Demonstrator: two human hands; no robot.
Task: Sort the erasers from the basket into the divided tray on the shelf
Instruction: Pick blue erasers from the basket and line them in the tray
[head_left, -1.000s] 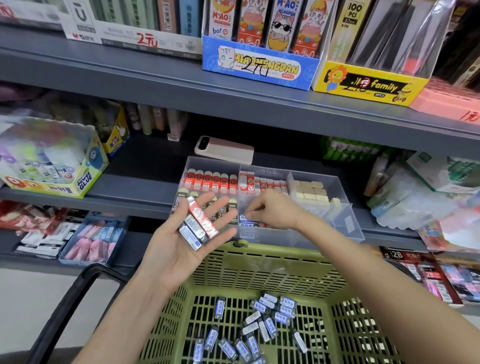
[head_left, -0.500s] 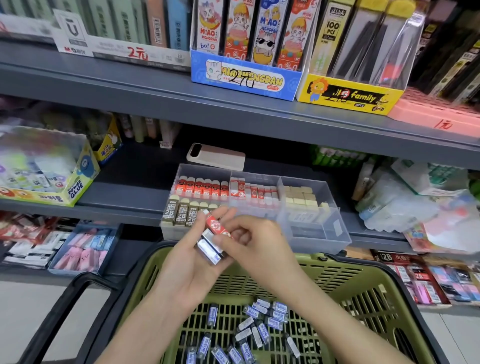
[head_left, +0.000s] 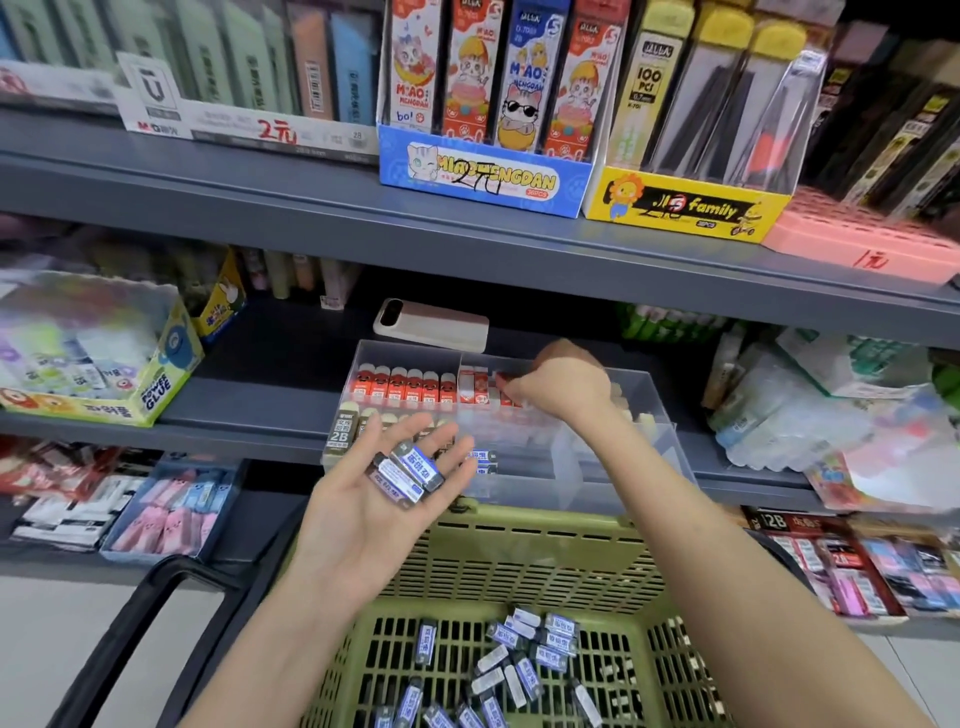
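Currently the blue-labelled erasers (head_left: 410, 470) are lying in a small heap across the straight fingers of the left hand (head_left: 374, 509), which is hovering palm-up and unclenched over the far rim of the green basket (head_left: 519, 561). More loose erasers (head_left: 519, 660) are lying scattered on the basket's floor, some cut off by the lower edge of view. The right hand (head_left: 563, 387) is reaching into the back middle compartment of the clear divided tray (head_left: 654, 431) at the front edge of the shelf (head_left: 249, 415). Its fingers are curling down at the row of red erasers (head_left: 475, 387). Whether they are pinching one I cannot tell, since the knuckles are hiding the tips. 2B erasers (head_left: 340, 434) are standing in the tray's front left corner, partly behind the left fingers. A phone (head_left: 431, 325) is lying behind the tray.
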